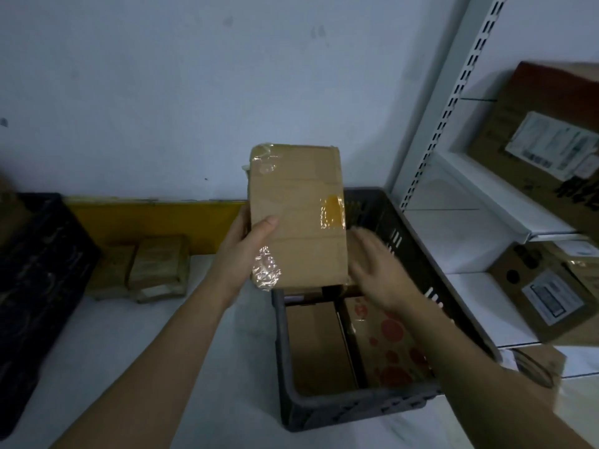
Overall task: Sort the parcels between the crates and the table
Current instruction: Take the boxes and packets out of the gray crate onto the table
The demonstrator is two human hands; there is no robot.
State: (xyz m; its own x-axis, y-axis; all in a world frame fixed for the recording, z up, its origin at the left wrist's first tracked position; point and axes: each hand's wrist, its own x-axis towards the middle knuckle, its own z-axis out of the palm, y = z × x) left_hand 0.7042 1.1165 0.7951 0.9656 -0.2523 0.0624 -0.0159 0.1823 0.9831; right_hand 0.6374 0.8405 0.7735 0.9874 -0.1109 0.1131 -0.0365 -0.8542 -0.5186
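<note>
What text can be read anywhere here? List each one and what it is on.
None can be read.
White labels on the shelf boxes: print too blurred.
Label on the lower shelf box: too blurred.
Held parcel in the left hand: only tape, no words.
Parcel in the crate: red dots, no words.

We can read no text anywhere. White shipping labels sit on the large carton (547, 131) on the upper shelf and on the smaller carton (551, 296) on the lower shelf, but their print and barcodes are too blurred for us to make out. The held parcel (296, 215) shows us only tape, and the box with red dots (389, 345) in the crate carries no legible lettering.
</note>
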